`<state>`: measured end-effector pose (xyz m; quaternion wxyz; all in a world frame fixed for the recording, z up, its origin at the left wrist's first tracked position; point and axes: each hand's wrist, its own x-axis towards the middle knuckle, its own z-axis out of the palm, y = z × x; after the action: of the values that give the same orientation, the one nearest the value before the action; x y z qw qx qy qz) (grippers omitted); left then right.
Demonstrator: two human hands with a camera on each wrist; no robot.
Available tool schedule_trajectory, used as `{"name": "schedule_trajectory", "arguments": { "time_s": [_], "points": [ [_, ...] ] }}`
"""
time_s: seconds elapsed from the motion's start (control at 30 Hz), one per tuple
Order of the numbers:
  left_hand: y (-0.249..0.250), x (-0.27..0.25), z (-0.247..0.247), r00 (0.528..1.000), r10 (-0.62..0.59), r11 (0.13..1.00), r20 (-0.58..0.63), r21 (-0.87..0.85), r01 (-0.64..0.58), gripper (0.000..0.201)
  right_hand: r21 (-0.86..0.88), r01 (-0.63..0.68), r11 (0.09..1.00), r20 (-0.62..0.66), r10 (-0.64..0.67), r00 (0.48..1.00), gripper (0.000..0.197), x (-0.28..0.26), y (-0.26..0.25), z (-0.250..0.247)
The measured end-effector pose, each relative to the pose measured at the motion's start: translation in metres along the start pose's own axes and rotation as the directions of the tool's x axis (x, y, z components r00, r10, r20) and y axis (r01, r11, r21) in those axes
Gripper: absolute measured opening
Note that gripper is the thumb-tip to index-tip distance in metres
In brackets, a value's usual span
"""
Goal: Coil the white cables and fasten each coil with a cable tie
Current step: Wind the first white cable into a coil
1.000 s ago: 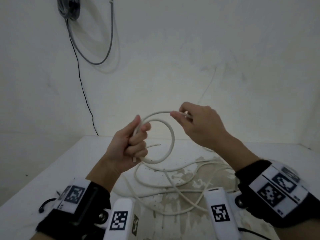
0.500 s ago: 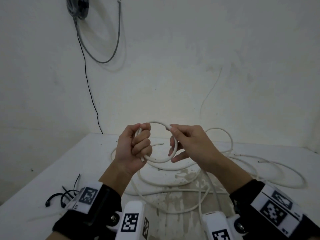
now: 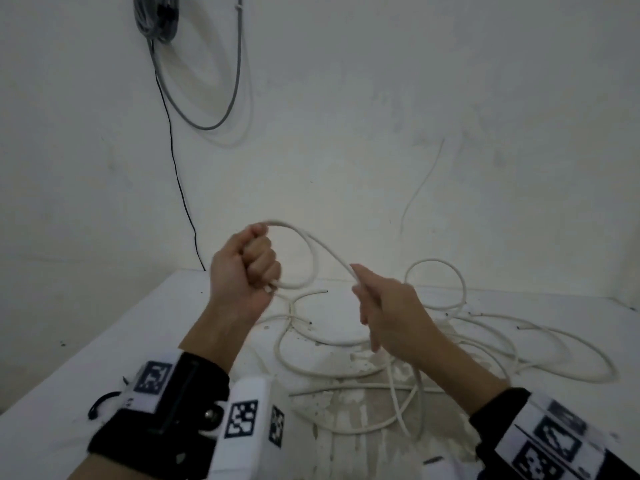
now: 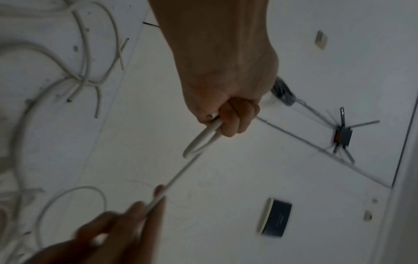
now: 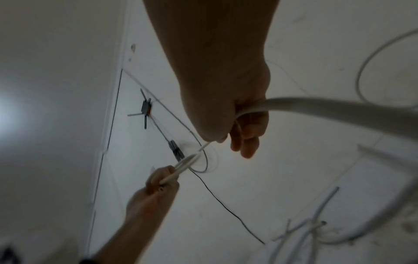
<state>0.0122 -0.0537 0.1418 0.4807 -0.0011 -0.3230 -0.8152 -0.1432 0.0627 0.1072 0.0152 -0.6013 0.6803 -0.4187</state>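
No words, brands or numbers can be read anywhere. The only signs are black-and-white square code markers on the wrist bands [image 3: 152, 377] and the white camera housing [image 3: 242, 417]. Faint print on a dark box [image 4: 276, 218] is too blurred.

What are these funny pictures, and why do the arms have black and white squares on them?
A person is tidying cables and wears three cameras. The big picture comes from a camera on the head, looking down at both hands. The other two come from cameras strapped to the wrists; the squares are printed marks on those wrist straps.

The left hand grips a small loop of white cable in its fist. The right hand pinches the same cable a little further along. More white cables lie loose and tangled on the white table. A grey cable hangs on the wall behind.
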Motion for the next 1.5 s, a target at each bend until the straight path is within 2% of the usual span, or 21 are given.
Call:
{"name": "schedule_trajectory", "arguments": {
  "time_s": [0.1, 0.2, 0.27, 0.3, 0.37, 0.43, 0.53, 0.6, 0.67, 0.73, 0.8, 0.83, 0.9, 1.0, 1.03, 1.07, 1.13, 1.2, 1.27, 1.37, 1.5],
  "points": [
    [0.019, 0.014, -0.005, 0.982, 0.161, 0.979, -0.1, -0.113, -0.172, 0.032, -0.125, 0.028, 0.992, 0.011, -0.027, 1.0, 0.038, -0.014, 0.022, 0.009],
    [0.018, 0.019, 0.0, 0.957, 0.248, 0.96, -0.151, -0.094, -0.264, 0.038, -0.201, 0.093, 0.975, 0.081, -0.078, 0.994, 0.038, -0.026, 0.023, 0.018],
    [0.007, 0.018, 0.003, 0.932, 0.325, 0.942, -0.159, 0.146, -0.304, 0.036, -0.357, 0.222, 0.908, 0.045, -0.221, 0.974, 0.035, -0.028, 0.016, 0.02],
    [0.0, 0.016, 0.004, 0.921, 0.37, 0.895, -0.12, 0.312, -0.318, 0.034, -0.403, 0.28, 0.871, 0.008, -0.302, 0.953, 0.032, -0.027, 0.012, 0.018],
    [-0.012, 0.011, 0.003, 0.915, 0.403, 0.739, 0.024, 0.581, -0.341, 0.028, -0.407, 0.368, 0.836, -0.041, -0.419, 0.907, 0.026, -0.021, 0.005, 0.01],
    [-0.02, 0.005, -0.001, 0.922, 0.351, 0.63, 0.162, 0.688, -0.361, 0.018, -0.404, 0.458, 0.792, -0.041, -0.516, 0.856, 0.022, -0.014, -0.002, -0.001],
    [-0.027, -0.004, -0.004, 0.939, 0.203, 0.601, 0.279, 0.722, -0.344, 0.009, -0.445, 0.545, 0.711, -0.039, -0.623, 0.781, 0.02, -0.003, -0.011, -0.017],
    [-0.033, -0.009, -0.005, 0.952, 0.104, 0.558, 0.288, 0.776, -0.296, 0.013, -0.461, 0.569, 0.681, -0.033, -0.653, 0.756, 0.019, 0.004, -0.018, -0.026],
    [-0.036, -0.012, -0.005, 0.961, 0.004, 0.459, 0.277, 0.853, -0.248, 0.018, -0.47, 0.562, 0.68, -0.038, -0.653, 0.757, 0.019, 0.011, -0.022, -0.033],
    [-0.037, -0.014, -0.003, 0.958, -0.165, 0.456, 0.234, 0.88, -0.137, 0.027, -0.478, 0.53, 0.7, -0.079, -0.636, 0.768, 0.031, 0.019, -0.024, -0.038],
    [-0.032, -0.013, -0.001, 0.898, -0.393, 0.564, 0.198, 0.823, 0.065, 0.046, -0.479, 0.48, 0.735, -0.104, -0.591, 0.8, 0.052, 0.027, -0.022, -0.043],
    [-0.028, -0.013, 0.0, 0.843, -0.498, 0.613, 0.205, 0.771, 0.175, 0.056, -0.478, 0.446, 0.756, -0.095, -0.55, 0.83, 0.065, 0.031, -0.021, -0.045],
    [-0.02, -0.009, -0.001, 0.713, -0.642, 0.674, 0.281, 0.651, 0.35, 0.054, -0.401, 0.367, 0.839, -0.045, -0.419, 0.907, 0.079, 0.036, -0.021, -0.045],
    [-0.017, -0.004, -0.006, 0.492, -0.685, 0.714, 0.537, 0.36, 0.601, 0.038, -0.077, 0.287, 0.955, 0.081, -0.281, 0.956, 0.067, 0.036, -0.024, -0.04],
    [-0.017, -0.004, -0.008, 0.465, -0.648, 0.707, 0.603, 0.248, 0.663, 0.038, 0.042, 0.232, 0.972, 0.134, -0.236, 0.963, 0.063, 0.033, -0.025, -0.038],
    [-0.016, -0.005, -0.008, 0.483, -0.592, 0.721, 0.645, 0.156, 0.675, 0.037, 0.177, 0.152, 0.972, 0.184, -0.184, 0.965, 0.057, 0.03, -0.026, -0.038],
    [-0.014, -0.007, -0.008, 0.551, -0.493, 0.767, 0.674, 0.038, 0.64, 0.032, 0.435, -0.051, 0.899, 0.282, -0.082, 0.956, 0.043, 0.024, -0.026, -0.037],
    [-0.015, -0.009, -0.009, 0.599, -0.441, 0.803, 0.668, -0.004, 0.595, 0.03, 0.58, -0.205, 0.789, 0.358, -0.021, 0.933, 0.035, 0.018, -0.026, -0.034],
    [-0.017, -0.009, -0.011, 0.664, -0.435, 0.836, 0.608, -0.003, 0.549, 0.035, 0.671, -0.289, 0.682, 0.381, 0.017, 0.924, 0.032, 0.013, -0.027, -0.026],
    [-0.021, -0.006, -0.015, 0.72, -0.459, 0.847, 0.52, 0.011, 0.532, 0.039, 0.774, -0.276, 0.569, 0.297, 0.059, 0.953, 0.027, 0.011, -0.031, -0.015],
    [-0.031, -0.006, -0.013, 0.754, -0.477, 0.847, 0.451, 0.007, 0.532, 0.028, 0.726, -0.208, 0.655, 0.175, 0.117, 0.978, 0.029, 0.01, -0.032, -0.007]
  ]
}}
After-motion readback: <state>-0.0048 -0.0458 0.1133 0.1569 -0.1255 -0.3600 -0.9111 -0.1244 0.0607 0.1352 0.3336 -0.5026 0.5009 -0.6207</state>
